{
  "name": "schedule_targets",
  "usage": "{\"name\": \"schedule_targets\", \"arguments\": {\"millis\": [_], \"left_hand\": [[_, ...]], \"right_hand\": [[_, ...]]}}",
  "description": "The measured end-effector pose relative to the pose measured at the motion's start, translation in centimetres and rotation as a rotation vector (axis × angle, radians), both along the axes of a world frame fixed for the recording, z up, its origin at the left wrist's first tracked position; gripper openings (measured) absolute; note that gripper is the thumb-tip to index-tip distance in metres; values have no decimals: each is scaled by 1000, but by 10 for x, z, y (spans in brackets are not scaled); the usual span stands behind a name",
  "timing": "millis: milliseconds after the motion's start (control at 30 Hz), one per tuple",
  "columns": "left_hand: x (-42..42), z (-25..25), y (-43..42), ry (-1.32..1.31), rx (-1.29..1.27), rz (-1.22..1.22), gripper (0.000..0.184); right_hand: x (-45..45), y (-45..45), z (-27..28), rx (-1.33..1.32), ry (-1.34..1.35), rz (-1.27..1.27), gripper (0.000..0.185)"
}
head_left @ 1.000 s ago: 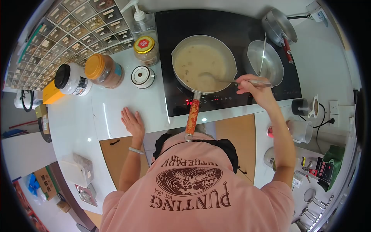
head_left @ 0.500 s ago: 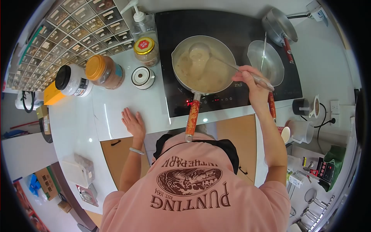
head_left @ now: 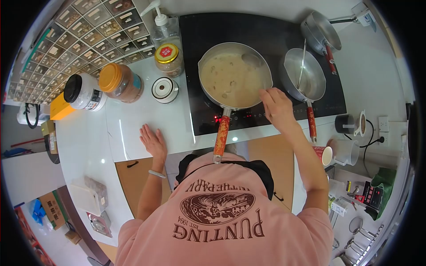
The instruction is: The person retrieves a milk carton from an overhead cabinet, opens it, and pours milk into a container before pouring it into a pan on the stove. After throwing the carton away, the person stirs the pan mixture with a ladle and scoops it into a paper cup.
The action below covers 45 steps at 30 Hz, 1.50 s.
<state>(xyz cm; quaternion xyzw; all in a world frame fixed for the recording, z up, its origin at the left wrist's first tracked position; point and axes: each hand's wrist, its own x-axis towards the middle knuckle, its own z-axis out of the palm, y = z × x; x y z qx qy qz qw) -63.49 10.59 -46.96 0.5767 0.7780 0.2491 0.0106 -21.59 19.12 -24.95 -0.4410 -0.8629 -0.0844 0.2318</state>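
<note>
A saucepan point(head_left: 228, 107) of cloudy, pale brown liquid point(head_left: 226, 80) with small bits in it sits on the black induction cooktop point(head_left: 279, 31). Its red-patterned handle point(head_left: 221, 137) points toward me. At the pan's right rim, my right hand point(head_left: 277, 106) is closed in a pinch around the ladle's handle, which is mostly hidden or blurred. The ladle's bowl point(head_left: 252, 60) is partly sunk in the liquid at the far right of the pan. My left hand point(head_left: 153, 139) lies flat on the white counter point(head_left: 128, 128), fingers spread, holding nothing.
A second pan point(head_left: 321, 84) with a thin metal utensil point(head_left: 302, 62) stands right of the saucepan; another pan point(head_left: 326, 31) is behind it. Jars point(head_left: 120, 82), a lidded white pot point(head_left: 164, 90) and a pump bottle point(head_left: 164, 29) stand left. A measuring jug point(head_left: 346, 151) is at right.
My right hand has moved left and down toward the pan's rim. The ladle's bowl, raised and full before, is now lower and farther right in the liquid. My left hand stays put.
</note>
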Motion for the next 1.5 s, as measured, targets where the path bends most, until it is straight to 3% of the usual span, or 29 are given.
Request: {"name": "schedule_targets", "arguments": {"millis": [200, 300, 400, 500, 700, 1033, 1133, 1167, 1333, 1500], "left_hand": [[-1, -1, -1, 7, 6, 0, 59], [0, 0, 0, 4, 9, 1, 59], [0, 1, 0, 4, 11, -2, 59], [-1, 0, -1, 5, 12, -4, 59], [0, 2, 0, -5, 13, -6, 59], [0, 2, -1, -4, 7, -8, 59], [0, 1, -1, -4, 10, -7, 60], [0, 1, -1, -6, 10, -7, 60], [-1, 0, -1, -18, 18, -5, 58], [-1, 0, -1, -23, 8, -7, 58]], "right_hand": [[-29, 19, -20, 44, 152, -1, 37], [-42, 23, -23, -145, 378, -74, 22], [-54, 26, -36, -472, 1066, -113, 15], [-51, 29, -18, -790, 1450, -299, 20], [-33, 10, 4, -929, 1608, -337, 23], [-4, -14, 55, -505, 1017, -211, 20], [-4, -12, 62, -410, 947, -111, 15], [-3, -10, 60, -338, 787, -87, 15], [2, 12, 26, -37, 126, 90, 40], [5, 21, 8, -32, -147, 129, 59]]}}
